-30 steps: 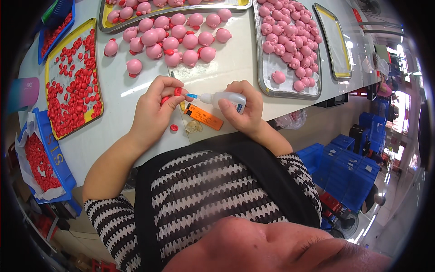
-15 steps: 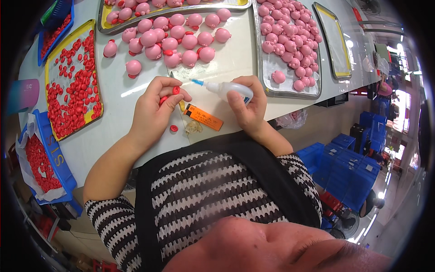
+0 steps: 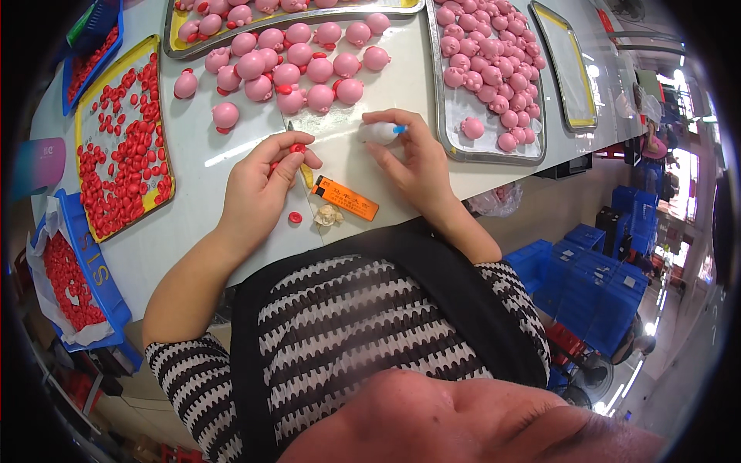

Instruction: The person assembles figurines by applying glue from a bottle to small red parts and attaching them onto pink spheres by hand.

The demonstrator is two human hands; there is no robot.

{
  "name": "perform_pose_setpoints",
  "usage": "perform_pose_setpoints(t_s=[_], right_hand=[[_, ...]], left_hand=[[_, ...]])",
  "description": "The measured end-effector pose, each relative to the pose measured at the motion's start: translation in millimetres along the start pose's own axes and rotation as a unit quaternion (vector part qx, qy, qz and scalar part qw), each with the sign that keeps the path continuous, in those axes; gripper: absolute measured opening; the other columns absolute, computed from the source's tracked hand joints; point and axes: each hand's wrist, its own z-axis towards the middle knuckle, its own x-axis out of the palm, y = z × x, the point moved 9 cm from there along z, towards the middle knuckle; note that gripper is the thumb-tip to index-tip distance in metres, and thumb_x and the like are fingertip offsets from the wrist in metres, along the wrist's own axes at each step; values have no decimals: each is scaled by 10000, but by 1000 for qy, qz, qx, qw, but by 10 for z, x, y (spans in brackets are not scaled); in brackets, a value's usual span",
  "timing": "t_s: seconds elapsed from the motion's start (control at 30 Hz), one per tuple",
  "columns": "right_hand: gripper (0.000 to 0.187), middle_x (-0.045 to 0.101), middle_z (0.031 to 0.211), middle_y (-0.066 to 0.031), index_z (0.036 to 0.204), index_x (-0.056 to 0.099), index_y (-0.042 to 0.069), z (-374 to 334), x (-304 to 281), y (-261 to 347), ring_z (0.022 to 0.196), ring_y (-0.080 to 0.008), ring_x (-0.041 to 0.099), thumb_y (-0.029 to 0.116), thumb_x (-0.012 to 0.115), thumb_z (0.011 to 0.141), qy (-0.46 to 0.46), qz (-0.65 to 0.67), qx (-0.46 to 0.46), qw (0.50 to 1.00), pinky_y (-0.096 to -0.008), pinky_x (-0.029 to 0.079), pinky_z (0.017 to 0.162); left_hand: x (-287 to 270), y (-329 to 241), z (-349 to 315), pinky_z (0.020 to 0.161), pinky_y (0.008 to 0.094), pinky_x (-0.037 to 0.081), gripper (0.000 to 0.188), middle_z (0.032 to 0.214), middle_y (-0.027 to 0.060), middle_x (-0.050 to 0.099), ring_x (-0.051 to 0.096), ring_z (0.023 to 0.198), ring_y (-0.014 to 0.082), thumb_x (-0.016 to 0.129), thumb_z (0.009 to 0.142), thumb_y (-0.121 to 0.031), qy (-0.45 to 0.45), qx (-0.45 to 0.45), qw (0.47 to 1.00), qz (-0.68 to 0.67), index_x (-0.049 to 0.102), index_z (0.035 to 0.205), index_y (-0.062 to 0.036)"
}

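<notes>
Between the thumb and fingers of my left hand is a small red disc; more red shows under those fingers, partly hidden. My right hand has its thumb and fingers around a white squeeze bottle, whose blue tip points to the right. An orange lighter lies on the table between my hands. Close to it are a crumpled beige scrap, a loose red disc and a yellow-handled tool, partly covered by my left hand.
Pink balls with red bits stand beyond my hands. A metal tray of pink balls is at right, another tray farther right. At left are a yellow tray of red discs, a blue bin and a cup.
The squeeze bottle has swung round in my right hand: its blue tip pointed left at my left hand and now points right, away from it. My left fingers have closed further over the red disc.
</notes>
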Motion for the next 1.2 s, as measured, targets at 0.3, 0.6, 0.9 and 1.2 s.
perform_pose_setpoints(t_s=[0.3, 0.6, 0.9, 1.2], right_hand=[[272, 580, 1034, -115, 1086, 541, 18, -80, -1222, 98, 933, -235, 555, 126, 588, 841, -293, -212, -5, 932, -332, 439, 795], [278, 578, 980, -109, 1060, 552, 24, -226, -1149, -66, 789, -216, 562, 68, 623, 795, -100, -446, 33, 889, -306, 449, 721], [338, 513, 1086, -98, 1071, 536, -28, -317, -205, 454, 914, -160, 575, -84, 604, 745, 183, 44, -50, 981, -253, 476, 768], [382, 564, 1058, -84, 1151, 478, -6, -456, 595, 119, 960, -143, 575, 86, 648, 822, 222, 309, 157, 911, -259, 475, 806]], left_hand=[[40, -63, -82, 771, 234, 451, 204, 906, 68, 642, 580, 842, 107, 523, 894, -84, 0, 11, 999, 35, 571, 1066, 14], [31, -38, -65, 784, 240, 455, 202, 921, 80, 645, 584, 844, 112, 515, 887, -45, -4, 7, 1000, 10, 545, 1073, 28], [30, -28, -105, 666, 203, 440, 192, 852, 31, 624, 538, 716, 56, 619, 823, -62, -6, 41, 999, 23, 605, 1004, -1], [53, -142, -193, 551, 206, 393, 220, 766, -9, 572, 420, 600, 44, 676, 746, -38, -1, 78, 993, 92, 609, 955, -22]])
